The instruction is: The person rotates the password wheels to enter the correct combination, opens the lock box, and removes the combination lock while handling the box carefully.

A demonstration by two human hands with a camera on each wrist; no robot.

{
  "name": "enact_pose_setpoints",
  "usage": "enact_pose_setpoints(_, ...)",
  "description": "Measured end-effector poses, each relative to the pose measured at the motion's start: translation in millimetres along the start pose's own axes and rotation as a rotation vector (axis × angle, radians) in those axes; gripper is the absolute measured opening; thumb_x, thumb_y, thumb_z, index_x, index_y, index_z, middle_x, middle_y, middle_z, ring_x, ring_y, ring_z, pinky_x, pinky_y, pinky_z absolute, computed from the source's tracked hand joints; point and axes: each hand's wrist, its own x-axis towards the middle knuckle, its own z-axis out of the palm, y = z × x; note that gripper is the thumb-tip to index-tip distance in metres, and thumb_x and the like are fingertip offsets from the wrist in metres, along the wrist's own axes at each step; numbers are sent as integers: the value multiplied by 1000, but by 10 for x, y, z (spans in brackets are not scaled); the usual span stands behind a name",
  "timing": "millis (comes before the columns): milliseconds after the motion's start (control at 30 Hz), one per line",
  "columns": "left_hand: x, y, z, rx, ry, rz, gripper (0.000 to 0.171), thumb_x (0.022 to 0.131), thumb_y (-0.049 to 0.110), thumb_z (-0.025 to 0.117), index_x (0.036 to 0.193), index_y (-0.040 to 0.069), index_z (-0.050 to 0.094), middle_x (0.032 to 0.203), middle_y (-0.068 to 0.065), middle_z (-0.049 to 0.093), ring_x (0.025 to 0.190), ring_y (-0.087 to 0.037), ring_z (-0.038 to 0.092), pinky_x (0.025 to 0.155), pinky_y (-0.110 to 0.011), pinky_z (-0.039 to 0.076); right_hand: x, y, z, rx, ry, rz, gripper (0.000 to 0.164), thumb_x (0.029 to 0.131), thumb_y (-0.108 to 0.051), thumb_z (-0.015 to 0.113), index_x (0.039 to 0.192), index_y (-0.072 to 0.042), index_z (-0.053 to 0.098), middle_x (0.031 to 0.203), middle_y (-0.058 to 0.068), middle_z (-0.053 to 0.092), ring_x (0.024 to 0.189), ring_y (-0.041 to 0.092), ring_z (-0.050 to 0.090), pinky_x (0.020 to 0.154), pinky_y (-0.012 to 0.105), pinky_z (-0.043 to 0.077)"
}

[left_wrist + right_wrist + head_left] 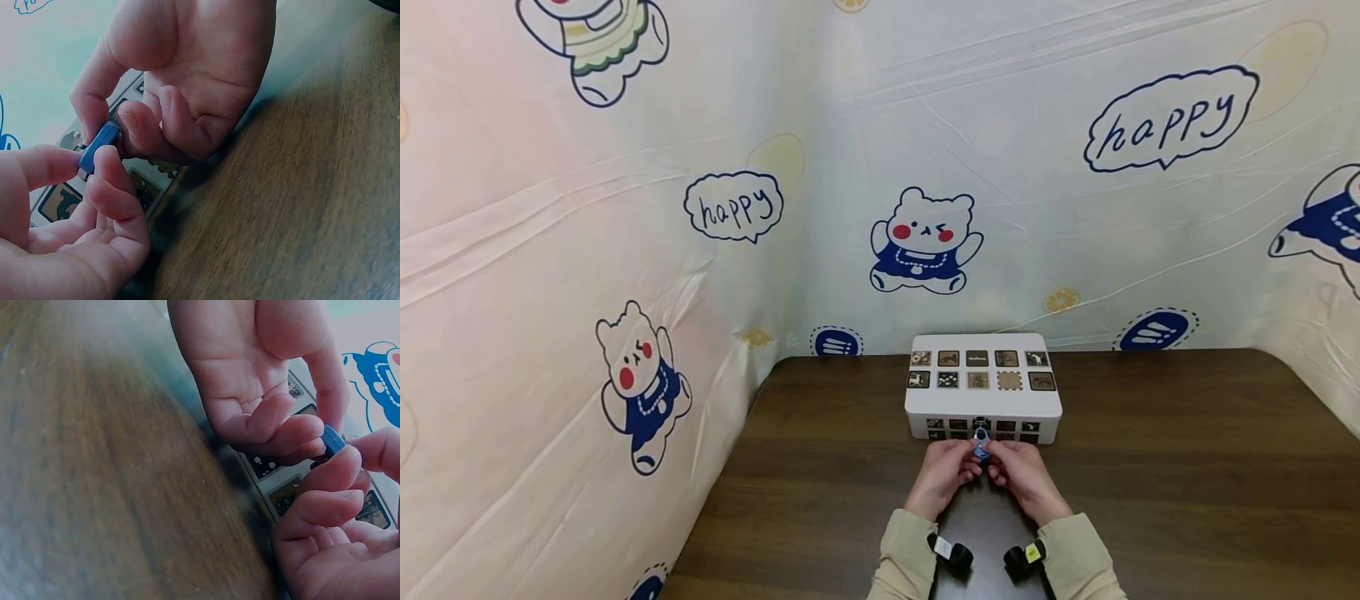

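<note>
A small blue piece [981, 446] is held between both hands just in front of a white box [983, 404]. My left hand [967, 465] pinches it from the left and my right hand [997, 467] from the right. In the left wrist view the blue piece [99, 149] sits between my left hand's thumb and forefinger [84, 174], with the right hand [112, 128] gripping its upper end. The right wrist view shows the blue piece [332, 439] mostly hidden between the fingertips of the right hand [351, 456] and the left hand [317, 434].
The white box has picture tiles [977, 369] on its lid and front face. It stands on a dark wooden table [1150, 467]. A printed sheet with bears and "happy" bubbles [925, 242] hangs close behind and to the left. Both wrists wear small cameras [951, 552].
</note>
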Motion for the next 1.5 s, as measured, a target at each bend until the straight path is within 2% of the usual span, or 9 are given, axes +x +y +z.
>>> enact_pose_setpoints(467,8,-16,-11,0,-3,-2,23,93,15,57,99,-5,66,69,3,61,58,-6,56,54,-17,44,9,17,-20,-13,-10,-14,14,94,-7,52,93,5,59,63,-2,51,54,5,46,49,17,39)
enact_pose_setpoints(600,6,-11,-9,-5,-3,3,22,93,14,56,98,-5,66,69,3,61,58,-6,56,54,-17,44,16,21,-28,5,-11,4,13,92,-8,52,85,0,59,62,-2,50,54,6,46,49,18,39)
enact_pose_setpoints(767,9,-6,-9,-15,-1,5,20,93,14,57,95,-3,66,69,3,60,58,-6,56,53,-17,44,26,18,-33,47,-8,54,22,93,-17,54,72,-8,54,62,-3,49,54,7,48,49,19,40)
enact_pose_setpoints(1133,19,-8,-19,-15,-4,-4,18,92,14,58,93,-2,65,69,2,58,59,-6,56,54,-18,44,25,24,-30,78,-25,93,26,94,-21,55,71,-9,54,62,-3,47,54,8,49,49,20,43)
enact_pose_setpoints(1500,12,-7,-22,-7,-7,-4,21,93,15,57,97,-4,66,70,2,60,59,-6,56,54,-17,45,39,35,-11,47,-17,46,20,94,-15,54,76,-5,58,62,-3,47,54,8,47,49,20,40)
